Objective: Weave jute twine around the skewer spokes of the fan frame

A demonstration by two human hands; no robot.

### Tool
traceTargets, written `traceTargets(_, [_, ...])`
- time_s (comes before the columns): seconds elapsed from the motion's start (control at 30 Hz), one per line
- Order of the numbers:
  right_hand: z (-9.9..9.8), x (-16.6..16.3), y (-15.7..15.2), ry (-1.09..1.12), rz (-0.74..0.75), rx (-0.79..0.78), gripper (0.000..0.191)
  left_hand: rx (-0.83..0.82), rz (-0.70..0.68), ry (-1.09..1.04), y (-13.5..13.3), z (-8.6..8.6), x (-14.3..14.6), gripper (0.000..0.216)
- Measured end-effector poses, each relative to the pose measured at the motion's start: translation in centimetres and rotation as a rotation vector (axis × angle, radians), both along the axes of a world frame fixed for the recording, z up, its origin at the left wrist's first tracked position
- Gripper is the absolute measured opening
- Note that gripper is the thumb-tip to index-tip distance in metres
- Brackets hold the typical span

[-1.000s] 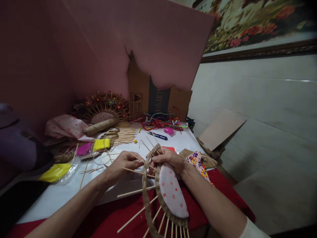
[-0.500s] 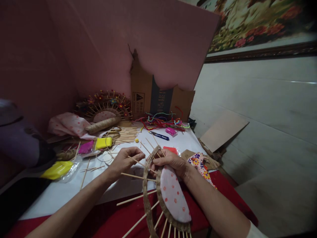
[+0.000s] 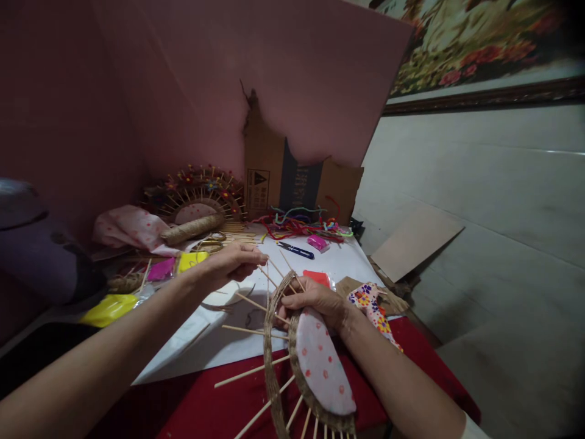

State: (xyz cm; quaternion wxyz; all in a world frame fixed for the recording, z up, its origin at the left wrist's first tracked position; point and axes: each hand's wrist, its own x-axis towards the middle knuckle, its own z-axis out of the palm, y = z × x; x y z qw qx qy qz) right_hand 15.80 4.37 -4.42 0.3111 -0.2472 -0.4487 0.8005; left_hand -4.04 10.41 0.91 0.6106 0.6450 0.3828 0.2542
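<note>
My right hand (image 3: 315, 299) grips the top of a woven jute frame (image 3: 274, 366) with a polka-dot fabric half-disc (image 3: 322, 363) and thin wooden sticks radiating from it. The frame stands upright on edge over the red cloth (image 3: 205, 402). My left hand (image 3: 231, 264) is stretched out over the white sheet (image 3: 320, 262), fingers drawn together near a stick tip, close to the pile of loose sticks (image 3: 237, 235). I cannot make out whether it holds anything.
Behind lie a finished stick fan (image 3: 196, 195), a jute twine roll (image 3: 192, 228), yellow (image 3: 107, 308) and pink clay packs, blue snips (image 3: 297, 250), coloured pipe cleaners (image 3: 301, 225), patterned fabric (image 3: 372, 305) and a cardboard box (image 3: 297, 183) against a pink board.
My left hand has left the frame's sticks and reached forward and up toward the loose stick pile. The right hand keeps its hold on the frame.
</note>
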Motion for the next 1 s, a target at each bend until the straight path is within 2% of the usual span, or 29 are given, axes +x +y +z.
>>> traceTargets(0.17, [-0.1, 0.0, 0.1, -0.003, -0.015, -0.010, 0.020, 0.085, 0.007, 0.092, 0.7, 1.9, 0.0, 0.022])
traceTargets(0.33, [-0.1, 0.1, 0.1, -0.009, -0.020, -0.019, 0.025, 0.354, 0.022, 0.280, 0.5, 3.2, 0.4, 0.025])
traceTargets(0.43, [-0.1, 0.1, 0.2, -0.001, -0.013, -0.021, 0.025, 0.464, 0.081, 0.369, 0.3, 3.4, 0.2, 0.026])
traceTargets(0.6, [-0.1, 0.0, 0.2, -0.015, -0.014, -0.025, 0.023, 0.508, 0.145, 0.382, -0.3, 3.3, -0.5, 0.028])
traceTargets(0.73, [0.1, 0.0, 0.2, -0.051, -0.003, -0.016, 0.026, 0.638, 0.100, 0.392, -0.5, 3.4, -0.1, 0.027])
traceTargets(1.0, [0.2, -0.3, 0.0, -0.033, -0.056, 0.013, 0.025, 0.855, 0.032, 0.576, -0.7, 3.7, 2.6, 0.028])
